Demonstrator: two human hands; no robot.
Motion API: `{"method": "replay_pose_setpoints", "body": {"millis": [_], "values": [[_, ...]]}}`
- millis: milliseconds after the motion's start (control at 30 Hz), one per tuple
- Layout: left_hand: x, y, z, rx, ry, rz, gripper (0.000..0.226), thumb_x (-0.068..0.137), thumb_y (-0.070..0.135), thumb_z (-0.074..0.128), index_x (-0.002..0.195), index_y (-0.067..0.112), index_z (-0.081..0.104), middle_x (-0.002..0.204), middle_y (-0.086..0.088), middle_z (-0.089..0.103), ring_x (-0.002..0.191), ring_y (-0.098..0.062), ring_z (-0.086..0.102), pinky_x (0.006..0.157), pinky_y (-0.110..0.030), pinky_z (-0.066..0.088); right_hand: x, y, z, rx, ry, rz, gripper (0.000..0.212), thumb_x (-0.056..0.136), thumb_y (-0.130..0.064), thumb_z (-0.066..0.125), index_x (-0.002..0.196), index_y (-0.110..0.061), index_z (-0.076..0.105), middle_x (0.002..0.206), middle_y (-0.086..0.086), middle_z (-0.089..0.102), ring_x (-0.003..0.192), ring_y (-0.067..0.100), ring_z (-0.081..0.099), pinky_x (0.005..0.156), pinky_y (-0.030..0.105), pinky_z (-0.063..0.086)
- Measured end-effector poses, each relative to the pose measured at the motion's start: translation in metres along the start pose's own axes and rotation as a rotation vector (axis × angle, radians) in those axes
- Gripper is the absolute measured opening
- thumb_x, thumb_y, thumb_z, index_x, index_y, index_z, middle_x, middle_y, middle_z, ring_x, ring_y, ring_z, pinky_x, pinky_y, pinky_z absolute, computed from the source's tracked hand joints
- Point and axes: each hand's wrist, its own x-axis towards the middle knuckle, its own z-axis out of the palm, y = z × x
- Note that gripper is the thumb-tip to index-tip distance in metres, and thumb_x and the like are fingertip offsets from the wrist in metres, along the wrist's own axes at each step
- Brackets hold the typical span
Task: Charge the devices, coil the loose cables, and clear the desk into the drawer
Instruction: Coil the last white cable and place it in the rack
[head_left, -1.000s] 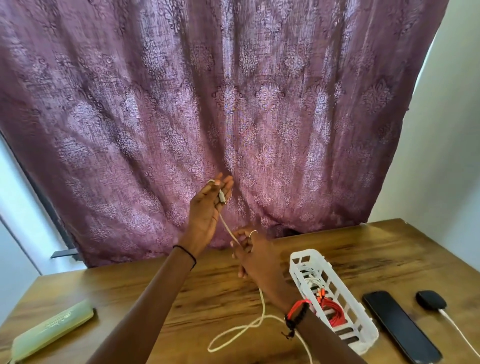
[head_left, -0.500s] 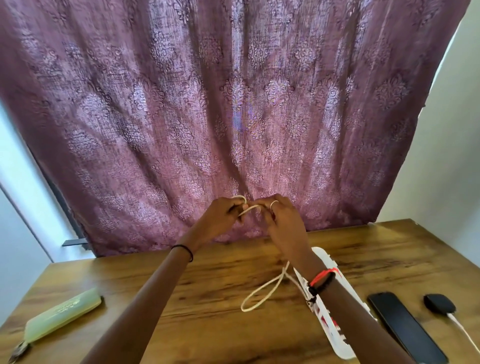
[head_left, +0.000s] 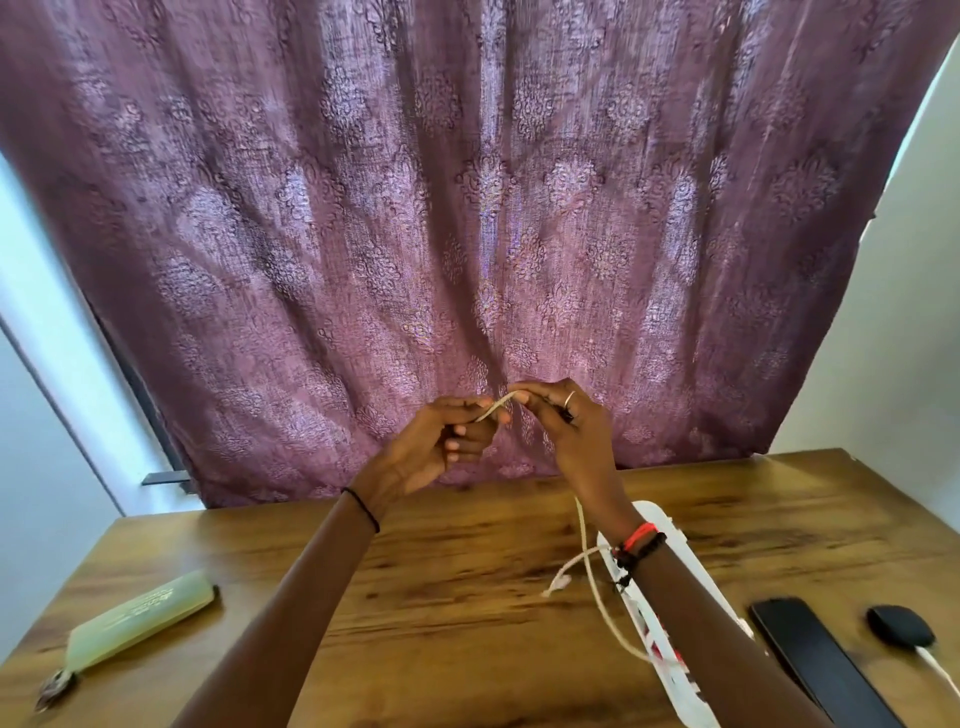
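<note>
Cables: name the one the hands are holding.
The cream cable, pinched between left hand and right hand above the desk, tail dangling. The white cable lies flat at the far right, joined to the black device.

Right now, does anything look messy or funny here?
Only the thin cream cable. The left hand and right hand pinch it up high, and its loose tail dangles in a crossed loop over the wooden desk, beside the white plastic basket. Nothing looks spilled or broken.
</note>
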Motion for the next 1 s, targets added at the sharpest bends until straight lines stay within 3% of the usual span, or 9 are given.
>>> {"method": "replay_pose_setpoints", "body": {"millis": [67,167,267,467,633,700,833,900,1000], "values": [[-0.001,0.001,0.0,-0.148,-0.033,0.007,0.03,0.088,0.011,0.035,0.081,0.003,0.063,0.049,0.011,0.029,0.039,-0.001,0.017,0.038,-0.016,0.015,-0.001,-0.001,0.005,0.138,-0.015,0.084,0.016,0.087,-0.012,0.063,0.095,-0.023,0.072,0.068,0.013,0.062,0.051,0.02,0.047,0.055,0.016,0.035],[0.001,0.0,0.005,-0.33,-0.038,0.051,0.038,0.087,0.012,0.033,0.078,0.005,0.069,0.047,0.012,0.031,0.043,-0.003,0.011,0.037,-0.016,0.015,-0.003,0.0,0.014,0.322,-0.025,0.236,0.016,0.09,-0.014,0.059,0.095,-0.02,0.073,0.057,0.001,0.051,0.042,0.008,0.033,0.041,0.019,0.025],[0.001,-0.002,0.011,-0.466,0.009,0.094,0.04,0.086,0.012,0.034,0.085,0.002,0.073,0.046,0.01,0.03,0.041,-0.005,0.012,0.036,-0.015,0.014,-0.005,0.0,0.02,0.353,-0.021,0.265,0.02,0.091,-0.014,0.058,0.091,-0.028,0.072,0.055,-0.004,0.053,0.044,0.009,0.032,0.043,0.023,0.023],[0.009,-0.01,0.005,-0.738,-0.113,0.18,0.041,0.083,0.009,0.061,0.12,-0.008,0.057,0.055,0.006,0.043,0.041,-0.005,0.04,0.038,-0.013,0.032,-0.011,0.002,0.03,0.373,-0.005,0.313,0.022,0.093,0.001,0.048,0.091,-0.018,0.058,0.054,-0.004,0.059,0.034,0.003,0.035,0.035,0.014,0.027],[0.016,-0.005,-0.007,-0.779,-0.034,0.337,0.066,0.068,0.002,0.078,0.126,-0.008,0.048,0.064,0.005,0.053,0.049,-0.005,0.049,0.047,-0.015,0.046,-0.026,0.007,0.037,0.287,-0.048,0.323,0.025,0.088,0.01,0.044,0.087,-0.015,0.048,0.063,0.009,0.058,0.03,0.004,0.036,0.032,0.013,0.027],[0.018,-0.002,-0.008,-0.77,0.041,0.365,0.053,0.077,0.007,0.07,0.124,-0.008,0.051,0.07,0.001,0.064,0.054,-0.005,0.059,0.052,-0.017,0.052,-0.03,0.01,0.039,0.188,-0.082,0.294,0.028,0.088,0.007,0.048,0.09,-0.021,0.053,0.062,0.002,0.061,0.033,0.002,0.04,0.035,0.015,0.031],[0.017,-0.001,0.003,-0.553,0.308,0.404,0.026,0.094,0.012,0.046,0.109,-0.001,0.063,0.084,-0.005,0.073,0.062,-0.005,0.065,0.059,-0.015,0.055,-0.032,0.01,0.044,-0.03,-0.086,0.24,0.018,0.085,-0.004,0.058,0.096,-0.018,0.061,0.071,0.001,0.068,0.056,0.004,0.059,0.055,0.016,0.045],[0.018,-0.003,0.007,-0.318,0.416,0.443,0.026,0.095,0.013,0.046,0.117,0.004,0.058,0.089,-0.003,0.073,0.063,-0.005,0.063,0.062,-0.014,0.054,-0.033,0.009,0.046,-0.065,-0.11,0.227,0.01,0.085,-0.009,0.06,0.09,-0.017,0.061,0.073,-0.002,0.069,0.064,0.005,0.063,0.062,0.017,0.047],[0.019,0.0,0.016,0.177,0.538,0.516,0.026,0.095,0.013,0.048,0.119,0.012,0.058,0.093,0.004,0.073,0.059,-0.004,0.063,0.059,-0.015,0.053,-0.034,0.009,0.046,-0.165,-0.13,0.214,0.009,0.083,-0.016,0.061,0.083,-0.024,0.058,0.074,-0.004,0.069,0.07,0.009,0.065,0.071,0.035,0.053]]}}
